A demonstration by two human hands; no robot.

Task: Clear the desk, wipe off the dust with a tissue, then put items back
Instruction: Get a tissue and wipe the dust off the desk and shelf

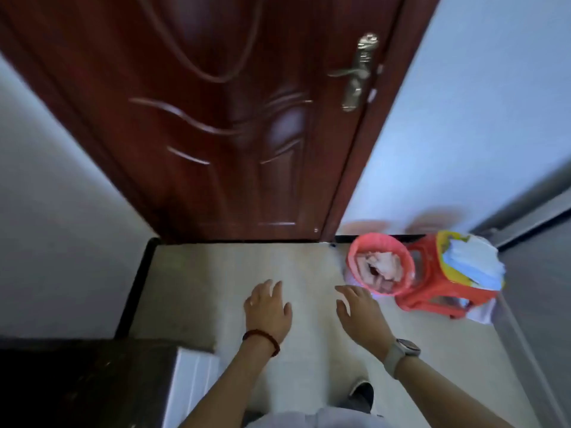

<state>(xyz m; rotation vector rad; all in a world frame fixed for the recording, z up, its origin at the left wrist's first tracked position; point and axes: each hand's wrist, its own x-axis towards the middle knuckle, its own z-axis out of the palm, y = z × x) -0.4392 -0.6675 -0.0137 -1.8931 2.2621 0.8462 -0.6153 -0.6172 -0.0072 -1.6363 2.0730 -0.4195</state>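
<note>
We hold our left hand [268, 307] and right hand [360, 310] spread and empty over the floor [216, 273] before a closed door [216, 118], crumpled tissues [381, 267] filling the bin [380, 264] beside a stool [432, 291] at right.

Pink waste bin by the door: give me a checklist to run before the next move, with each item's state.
1. Left hand empty: ok, open, fingers spread.
2. Right hand empty: ok, open, no tissue held.
3. Round pink plastic waste bin upright: ok, standing on the pale floor.
4. Bin has room: cannot tell; crumpled paper shows near the rim.
5. Red plastic stool beside the bin keeps its stack of papers: ok.
6. Dark red wooden door shut: ok.
</note>
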